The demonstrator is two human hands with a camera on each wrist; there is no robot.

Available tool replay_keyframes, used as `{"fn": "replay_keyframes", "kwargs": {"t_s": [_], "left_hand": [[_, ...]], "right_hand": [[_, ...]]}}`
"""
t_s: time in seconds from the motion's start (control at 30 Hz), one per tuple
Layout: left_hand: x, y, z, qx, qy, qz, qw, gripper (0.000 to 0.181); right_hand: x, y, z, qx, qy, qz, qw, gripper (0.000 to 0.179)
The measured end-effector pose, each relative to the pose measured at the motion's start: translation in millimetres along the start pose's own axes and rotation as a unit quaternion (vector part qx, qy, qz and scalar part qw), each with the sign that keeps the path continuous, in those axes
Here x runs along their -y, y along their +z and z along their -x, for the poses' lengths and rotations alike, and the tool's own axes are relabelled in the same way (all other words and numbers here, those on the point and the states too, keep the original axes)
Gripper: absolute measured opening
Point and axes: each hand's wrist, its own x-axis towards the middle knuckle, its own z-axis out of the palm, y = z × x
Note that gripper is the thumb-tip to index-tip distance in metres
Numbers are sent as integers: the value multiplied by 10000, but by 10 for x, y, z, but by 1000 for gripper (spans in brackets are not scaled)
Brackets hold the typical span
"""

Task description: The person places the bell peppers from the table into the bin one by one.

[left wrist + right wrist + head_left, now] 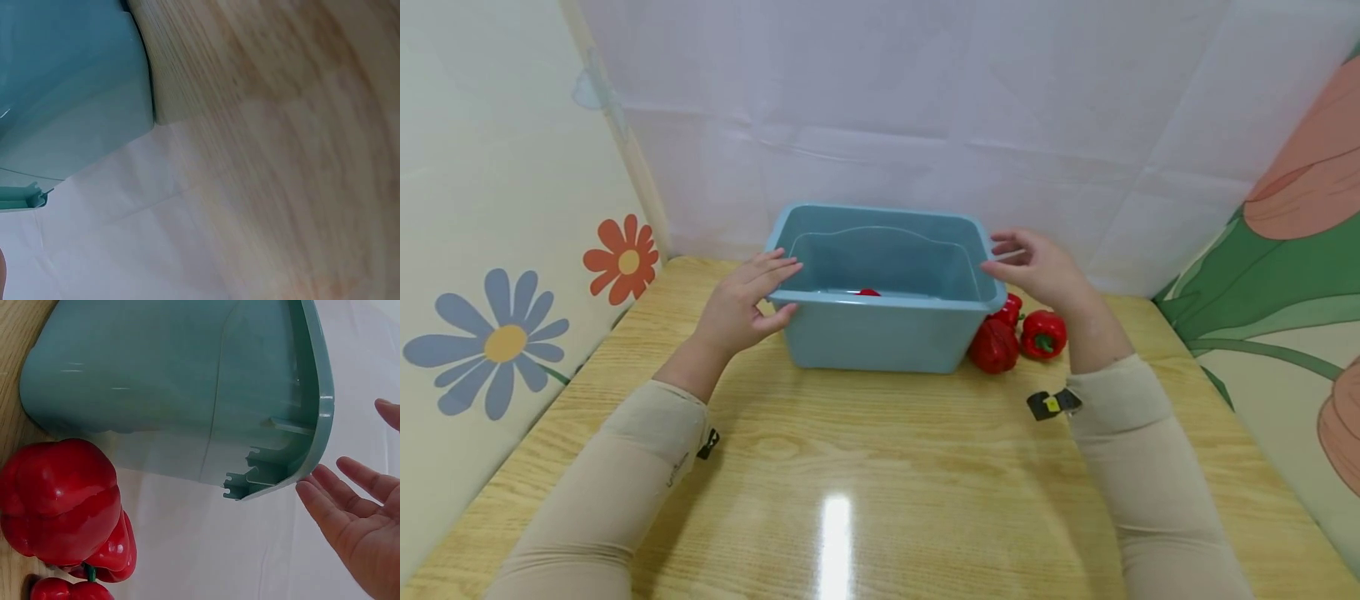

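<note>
A light blue plastic bin (872,337) stands on the table by the back wall. My left hand (741,302) is at its left rim, fingers extended over the edge and thumb near the front corner. At the opposite end, my right hand (1041,268) has its fingers loosely spread, with fingertips right at the rim in the right wrist view. Inside the bin a bit of something red (868,292) shows; the front wall hides the rest. Three red bell peppers (59,500) lie outside, beside the bin's right end and below my right hand.
The wooden table (880,450) is bounded by a white sheet (880,100) behind. Flower-printed panels flank it, with a blue flower (505,343) on the left one and green leaves (1292,275) on the right. Black straps (1052,405) hang at both wrists.
</note>
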Motion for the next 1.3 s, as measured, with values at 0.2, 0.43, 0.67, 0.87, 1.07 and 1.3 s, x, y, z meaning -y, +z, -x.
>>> {"fn": "replay_keyframes", "kwargs": {"t_s": [0.2, 0.43, 0.67, 0.87, 1.07, 1.3], "left_hand": [[11, -7, 6, 44, -16, -95, 9999, 51], [4, -13, 11, 27, -25, -60, 10000, 50], [1, -19, 21, 33, -54, -53, 10000, 50], [12, -24, 21, 30, -49, -70, 10000, 50], [14, -33, 25, 54, -55, -103, 9999, 50], [2, -40, 22, 30, -70, -45, 10000, 51]], "right_hand": [[-41, -25, 11, -97, -106, -42, 9999, 66], [-88, -50, 42, -263, -59, 30, 9996, 63], [-162, -61, 69, -468, -27, 68, 9989, 62], [-269, -81, 75, -557, 51, 102, 9984, 65], [-383, -108, 101, -566, 194, 170, 9981, 64], [-537, -123, 102, -588, 323, 120, 9977, 66]]}}
